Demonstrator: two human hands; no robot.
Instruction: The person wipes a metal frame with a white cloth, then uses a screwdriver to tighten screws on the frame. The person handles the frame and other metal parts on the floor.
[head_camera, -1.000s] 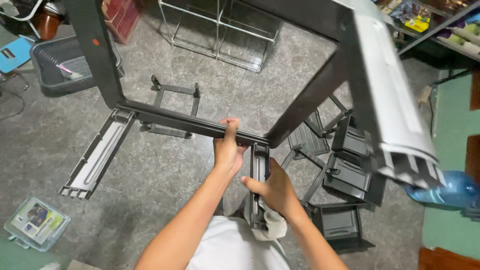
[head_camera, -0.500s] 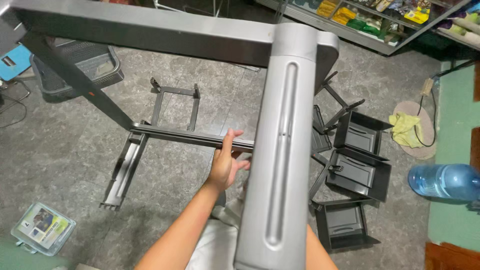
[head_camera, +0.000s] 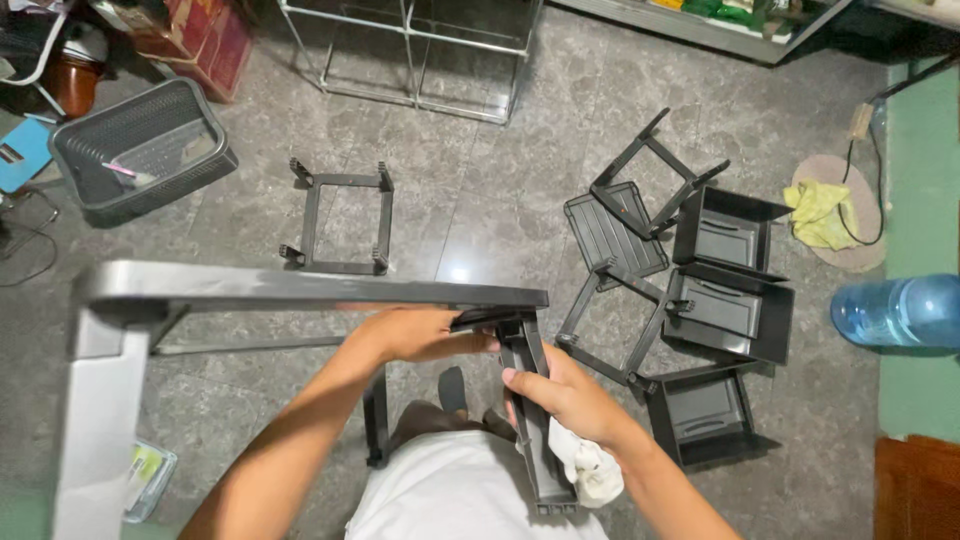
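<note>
Head view: nearest, the right hand (head_camera: 565, 395) wraps a dark plastic leg (head_camera: 532, 400) that runs toward the body, a white cloth (head_camera: 590, 470) seemingly tucked in the same palm. Just left, the left hand (head_camera: 420, 333) closes on the corner where that leg meets a smooth grey frame (head_camera: 300, 288). Farther right lie black boxy drawers (head_camera: 730, 310); far left, a mesh basket (head_camera: 140, 150) on mottled stone floor (head_camera: 480, 200).

I am standing over a mottled grey stone-tile floor (head_camera: 500, 130) that is catching a pale glare of light. A bare wire-frame metal rack (head_camera: 410, 50) is sitting at its far edge, and a green painted strip (head_camera: 915, 200) is running along its right edge.
</note>
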